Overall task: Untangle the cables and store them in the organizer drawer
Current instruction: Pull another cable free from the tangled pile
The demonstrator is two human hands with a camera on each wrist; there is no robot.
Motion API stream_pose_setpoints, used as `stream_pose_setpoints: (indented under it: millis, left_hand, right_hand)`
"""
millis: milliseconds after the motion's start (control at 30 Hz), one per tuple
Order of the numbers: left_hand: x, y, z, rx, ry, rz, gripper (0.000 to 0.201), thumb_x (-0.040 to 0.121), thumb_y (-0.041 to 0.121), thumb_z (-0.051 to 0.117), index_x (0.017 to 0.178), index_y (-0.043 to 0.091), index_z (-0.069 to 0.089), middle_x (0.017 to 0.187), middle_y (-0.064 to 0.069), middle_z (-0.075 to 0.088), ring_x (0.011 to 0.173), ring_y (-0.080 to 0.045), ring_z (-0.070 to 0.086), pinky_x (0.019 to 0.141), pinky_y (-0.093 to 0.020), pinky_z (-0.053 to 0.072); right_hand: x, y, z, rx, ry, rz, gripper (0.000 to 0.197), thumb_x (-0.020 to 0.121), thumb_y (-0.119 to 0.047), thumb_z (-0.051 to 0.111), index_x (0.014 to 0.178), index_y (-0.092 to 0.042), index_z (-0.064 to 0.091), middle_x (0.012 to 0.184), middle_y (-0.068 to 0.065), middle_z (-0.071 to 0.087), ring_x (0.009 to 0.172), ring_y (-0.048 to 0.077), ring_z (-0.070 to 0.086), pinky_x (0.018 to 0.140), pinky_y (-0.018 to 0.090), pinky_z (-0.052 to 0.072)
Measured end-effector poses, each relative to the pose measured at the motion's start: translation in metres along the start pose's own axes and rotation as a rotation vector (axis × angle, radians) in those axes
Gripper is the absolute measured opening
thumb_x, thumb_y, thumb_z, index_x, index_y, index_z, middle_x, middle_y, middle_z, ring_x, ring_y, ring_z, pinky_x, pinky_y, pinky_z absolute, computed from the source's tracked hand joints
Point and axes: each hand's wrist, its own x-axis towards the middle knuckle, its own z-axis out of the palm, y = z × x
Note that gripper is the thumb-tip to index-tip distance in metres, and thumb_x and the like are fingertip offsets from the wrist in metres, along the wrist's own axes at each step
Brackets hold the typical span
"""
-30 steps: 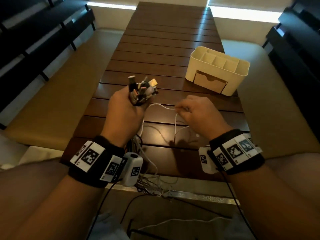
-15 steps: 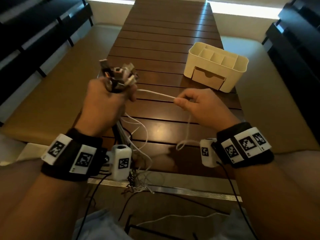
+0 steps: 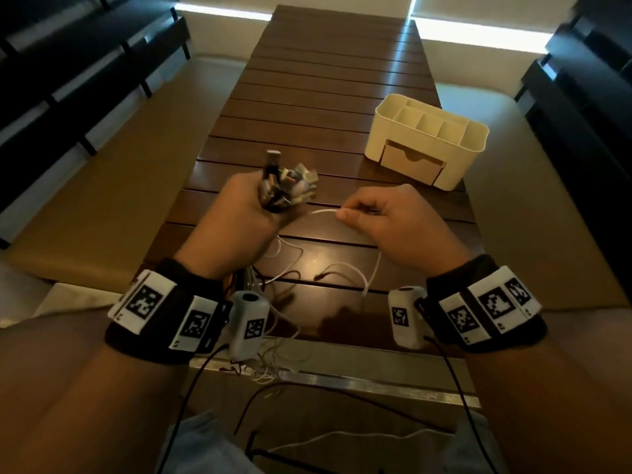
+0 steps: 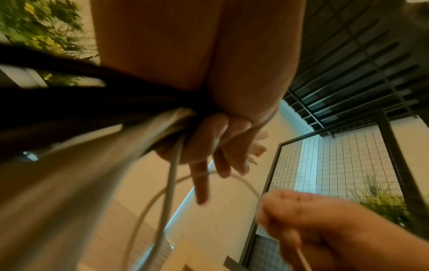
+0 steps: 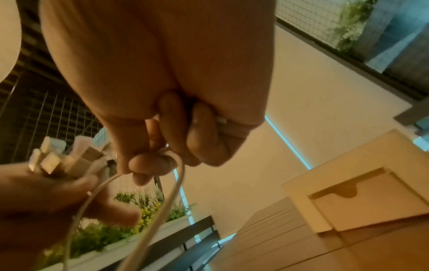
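The left hand [image 3: 239, 213] clamps the plugs [image 3: 287, 186]; the right hand [image 3: 383, 217], at 3 o'clock of it, pinches 1 white cable [image 3: 323, 212]. A hard pull could tighten the tangle [image 3: 273, 285] or yank plugs loose.

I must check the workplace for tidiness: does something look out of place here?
Yes. Loose cable ends hang tangled over the near table edge, under the left hand that grips the plug bundle. The organizer drawer is closed.
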Motion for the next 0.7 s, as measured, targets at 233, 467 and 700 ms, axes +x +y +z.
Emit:
stream_pose_setpoints:
  millis: [233, 467, 700]
  left_hand:
    - [-0.005, -0.002, -0.012, -0.187, -0.048, -0.105, 0.014, 0.096, 0.017, 0.063, 0.083, 0.019, 0.067, 0.070, 0.000, 0.073, 0.045, -0.014, 0.042, 0.043, -0.024, 0.033]
    - [-0.003, -0.011, -0.013, -0.388, 0.135, -0.134, 0.009, 0.098, 0.015, 0.061, 0.090, 0.018, 0.064, 0.072, -0.012, 0.065, 0.043, -0.009, 0.041, 0.043, -0.022, 0.031]
    - [-0.006, -0.012, -0.012, -0.512, 0.163, -0.166, 0.009, 0.099, 0.011, 0.059, 0.092, 0.016, 0.062, 0.066, -0.008, 0.059, 0.046, -0.011, 0.038, 0.044, -0.022, 0.028]
  right_hand:
    - [-0.017, -0.030, -0.019, 0.154, -0.220, 0.075, 0.024, 0.097, -0.035, 0.058, 0.083, -0.020, 0.070, 0.067, -0.005, 0.072, 0.061, 0.011, 0.062, 0.070, 0.033, 0.049]
    - [-0.040, -0.033, -0.003, -0.014, -0.746, 0.136, 0.024, 0.096, -0.038, 0.059, 0.086, -0.026, 0.076, 0.083, -0.022, 0.073, 0.081, -0.013, 0.061, 0.088, 0.026, 0.039]
    - [-0.037, -0.024, 0.004, -0.307, -0.695, 0.211, 0.042, 0.089, -0.067, 0.051, 0.082, -0.030, 0.070, 0.074, -0.016, 0.065, 0.073, -0.003, 0.058, 0.071, 0.024, 0.041]
